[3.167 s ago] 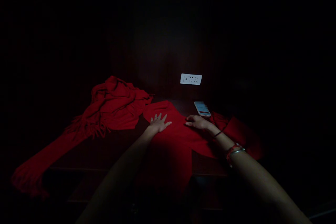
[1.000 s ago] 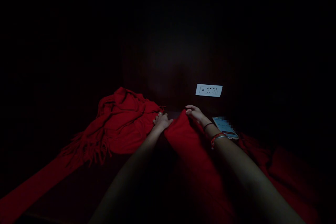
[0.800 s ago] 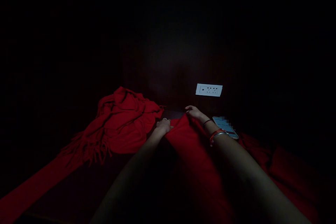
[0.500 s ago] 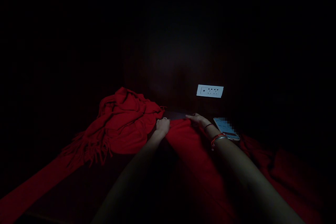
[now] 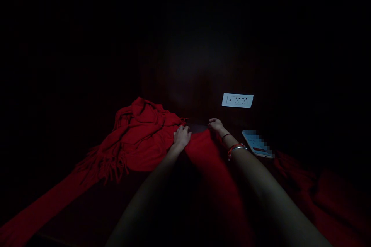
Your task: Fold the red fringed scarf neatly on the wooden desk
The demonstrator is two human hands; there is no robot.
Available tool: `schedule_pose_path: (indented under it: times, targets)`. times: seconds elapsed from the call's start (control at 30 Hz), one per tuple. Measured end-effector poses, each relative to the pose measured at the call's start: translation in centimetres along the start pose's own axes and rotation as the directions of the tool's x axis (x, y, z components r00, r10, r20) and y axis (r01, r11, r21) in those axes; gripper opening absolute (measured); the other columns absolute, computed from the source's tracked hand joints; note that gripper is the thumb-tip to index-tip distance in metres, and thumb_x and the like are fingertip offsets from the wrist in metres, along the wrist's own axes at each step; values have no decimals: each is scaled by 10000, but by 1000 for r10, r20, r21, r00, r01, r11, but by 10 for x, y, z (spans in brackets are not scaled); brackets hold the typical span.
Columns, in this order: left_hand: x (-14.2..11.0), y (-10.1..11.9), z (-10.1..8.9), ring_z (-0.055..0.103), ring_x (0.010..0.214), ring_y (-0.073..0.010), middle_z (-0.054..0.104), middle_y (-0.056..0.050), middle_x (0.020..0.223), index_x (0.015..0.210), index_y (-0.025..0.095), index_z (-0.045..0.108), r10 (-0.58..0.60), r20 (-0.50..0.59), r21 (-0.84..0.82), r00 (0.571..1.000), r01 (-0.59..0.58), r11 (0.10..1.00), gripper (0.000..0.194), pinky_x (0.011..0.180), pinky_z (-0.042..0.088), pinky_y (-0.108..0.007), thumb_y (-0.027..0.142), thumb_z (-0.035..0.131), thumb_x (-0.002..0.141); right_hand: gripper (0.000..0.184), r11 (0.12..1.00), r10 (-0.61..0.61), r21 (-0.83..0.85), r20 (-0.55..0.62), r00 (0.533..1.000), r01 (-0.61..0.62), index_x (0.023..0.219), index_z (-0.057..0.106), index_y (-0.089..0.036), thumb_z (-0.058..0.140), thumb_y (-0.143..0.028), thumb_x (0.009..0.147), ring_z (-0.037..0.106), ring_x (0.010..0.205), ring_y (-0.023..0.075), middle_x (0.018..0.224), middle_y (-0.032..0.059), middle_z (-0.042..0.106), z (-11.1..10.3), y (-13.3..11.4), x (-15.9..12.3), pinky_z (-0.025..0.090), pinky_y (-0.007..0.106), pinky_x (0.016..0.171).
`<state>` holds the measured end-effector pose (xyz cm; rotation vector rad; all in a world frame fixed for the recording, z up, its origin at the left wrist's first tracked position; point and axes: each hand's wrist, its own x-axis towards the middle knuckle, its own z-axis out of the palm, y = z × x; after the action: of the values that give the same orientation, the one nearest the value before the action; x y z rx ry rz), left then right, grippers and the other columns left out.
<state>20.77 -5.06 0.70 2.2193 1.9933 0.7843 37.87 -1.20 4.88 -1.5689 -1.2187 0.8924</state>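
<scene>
A length of red cloth [image 5: 214, 166], likely a scarf, runs from the far side of the dark surface towards me. At its far left corner rests my left hand [image 5: 182, 137], with bent fingers a little apart; it touches the cloth edge. My right hand [image 5: 216, 126] is at the far right corner, its fingers curled in on the cloth; the fingertips are partly hidden. Left of my left hand lies a crumpled red fringed scarf [image 5: 142, 131], with one fringed strip trailing to the near left.
A phone [image 5: 257, 143] with a lit screen lies right of my right wrist. More red cloth [image 5: 333, 197] spreads dimly at the right. A white socket plate [image 5: 237, 100] is on the dark wall behind. Most of the surroundings are too dark to make out.
The middle cloth, earlier spread wide under my flat left hand, is now narrower. My left hand closed at its far left corner, then loosened. My right hand has moved to the far right corner.
</scene>
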Motion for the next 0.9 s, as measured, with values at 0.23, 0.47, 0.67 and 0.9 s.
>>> schedule_pose_path:
  times: [0.23, 0.47, 0.67, 0.9]
  targets:
    - [8, -2, 8, 571, 823, -130, 629, -32, 907, 911, 179, 570, -62, 134, -194, 989, 88, 977, 193, 690, 420, -206, 258, 426, 809, 250, 979, 100, -183, 75, 992, -85, 914, 514, -123, 593, -206, 691, 523, 482, 101, 606, 16, 553, -7, 12, 5, 472, 247, 443]
    - [7, -2, 6, 579, 838, -187, 628, -78, 893, 874, 158, 571, -156, 106, -152, 982, 171, 973, 208, 671, 420, -253, 208, 385, 794, 380, 938, 64, -344, 307, 949, 48, 808, 597, -136, 621, 54, 480, 523, 481, 101, 548, -22, 574, -15, 8, -1, 455, 218, 499]
    - [5, -4, 9, 579, 842, -195, 623, -94, 900, 870, 158, 572, -133, 111, -131, 985, 147, 980, 215, 681, 418, -269, 199, 376, 791, 159, 692, -357, -490, 406, 842, 530, 582, 623, -156, 602, -7, 528, 556, 768, 158, 744, 22, 633, -10, 17, -1, 426, 226, 733]
    - [8, -5, 9, 571, 874, -188, 620, -93, 928, 926, 159, 553, -138, 67, -128, 988, 145, 981, 277, 712, 417, -274, 209, 294, 841, 255, 692, -519, -368, 346, 782, 622, 746, 644, -176, 447, -36, 664, 554, 801, 138, 785, 8, 639, 1, -6, 11, 409, 246, 773]
